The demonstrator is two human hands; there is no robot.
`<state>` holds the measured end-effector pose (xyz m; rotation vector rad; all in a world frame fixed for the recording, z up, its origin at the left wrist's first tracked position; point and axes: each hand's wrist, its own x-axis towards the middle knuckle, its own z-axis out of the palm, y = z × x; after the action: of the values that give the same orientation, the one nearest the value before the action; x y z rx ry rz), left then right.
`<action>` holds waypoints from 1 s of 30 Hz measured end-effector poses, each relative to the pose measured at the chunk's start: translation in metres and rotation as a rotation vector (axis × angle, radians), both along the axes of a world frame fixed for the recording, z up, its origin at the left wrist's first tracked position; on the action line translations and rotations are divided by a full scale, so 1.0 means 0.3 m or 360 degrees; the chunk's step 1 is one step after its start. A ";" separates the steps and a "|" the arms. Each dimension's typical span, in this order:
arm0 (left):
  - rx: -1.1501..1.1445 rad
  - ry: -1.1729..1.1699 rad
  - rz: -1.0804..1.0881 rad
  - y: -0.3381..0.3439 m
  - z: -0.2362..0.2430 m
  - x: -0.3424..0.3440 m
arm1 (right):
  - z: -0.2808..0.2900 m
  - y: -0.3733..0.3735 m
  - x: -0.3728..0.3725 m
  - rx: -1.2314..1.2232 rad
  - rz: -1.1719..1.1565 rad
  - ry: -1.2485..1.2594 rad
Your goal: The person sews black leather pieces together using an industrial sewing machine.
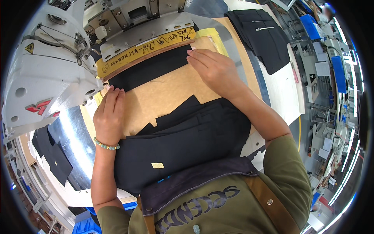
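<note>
Head view, from the left: a smooth white machine head (43, 78) stands over a shiny metal tabletop (80, 156), with flat, angular black cloth pieces (54, 156) at its side. The left hand (109, 117), fingers together and slightly bent, touches the left end of a long, matte black cloth strip (152, 70); whether it pinches or only presses, I cannot tell. The strip lies flat on a tan board (144, 101), along the brown edge of a yellow marked bar (148, 48). Laying it straight looks nearly done; no stitching shows on it, so fastening seems left. Nearer the body, soft, layered black panels (183, 144) with notched edges overlap the board. The right hand (218, 72) has its thumb and fingertips bunched at the strip's right end, its grip unclear. Farther right lies a black fabric stack (257, 39) with pale slits.
</note>
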<state>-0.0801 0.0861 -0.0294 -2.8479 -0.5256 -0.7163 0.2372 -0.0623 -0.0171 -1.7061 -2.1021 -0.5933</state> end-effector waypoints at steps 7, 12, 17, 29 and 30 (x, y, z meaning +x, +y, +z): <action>0.0022 -0.0025 0.0005 0.002 -0.004 0.004 | -0.005 0.004 0.006 -0.0008 0.0005 0.0053; 0.0013 -0.0019 0.0005 -0.002 -0.003 0.011 | -0.011 0.001 0.020 -0.0027 0.0017 0.0052; 0.0007 -0.0005 0.0026 -0.004 -0.002 0.009 | -0.002 0.000 0.018 -0.0008 0.0030 -0.0010; -0.0075 0.0011 -0.0008 -0.009 0.028 0.009 | 0.019 -0.005 0.016 -0.0092 0.0012 0.0014; -0.0116 0.0016 0.0014 -0.008 0.021 0.012 | 0.022 -0.003 0.014 -0.0100 -0.0006 0.0042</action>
<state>-0.0765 0.0836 -0.0231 -2.9127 -0.5739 -0.6953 0.2413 -0.0633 -0.0106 -1.7427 -2.1207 -0.5081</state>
